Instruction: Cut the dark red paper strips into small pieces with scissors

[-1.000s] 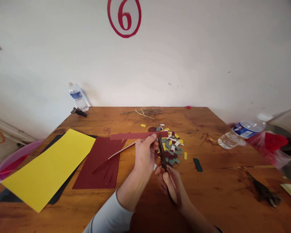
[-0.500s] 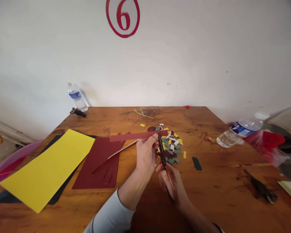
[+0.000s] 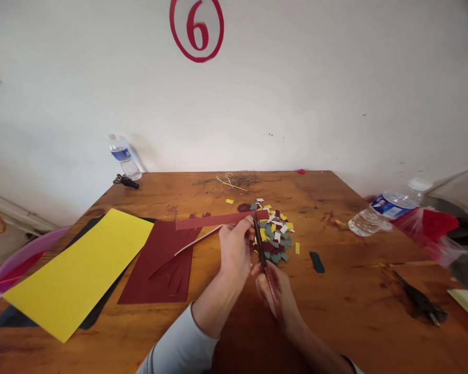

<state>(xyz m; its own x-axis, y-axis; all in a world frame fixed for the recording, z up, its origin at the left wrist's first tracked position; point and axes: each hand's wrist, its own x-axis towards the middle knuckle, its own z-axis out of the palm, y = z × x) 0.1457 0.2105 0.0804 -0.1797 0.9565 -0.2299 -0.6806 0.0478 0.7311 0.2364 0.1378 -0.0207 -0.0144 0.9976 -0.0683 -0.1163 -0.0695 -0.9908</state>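
Note:
My left hand (image 3: 236,241) pinches a long dark red paper strip (image 3: 203,221) close to its right end. Dark scissors (image 3: 260,246) are held in my right hand (image 3: 275,291), fingers wrapped round the handles, with the blades at the strip beside my left fingertips. Just right of the blades lies a pile of small cut pieces (image 3: 277,236) in green, yellow, white and dark red. A thin white strip (image 3: 197,241) runs left from beneath my left hand, over dark red sheets (image 3: 152,275).
A yellow sheet (image 3: 81,270) lies on a dark sheet at the left. Bottles stand at back left (image 3: 127,158) and lean at right (image 3: 390,208). Pliers (image 3: 423,306) lie at right, thin wires (image 3: 236,181) at the back, a green piece (image 3: 317,262) nearer.
The red strip and scissors have shifted very slightly, with the strip's right end now showing less beyond the blades. Both hands keep their hold.

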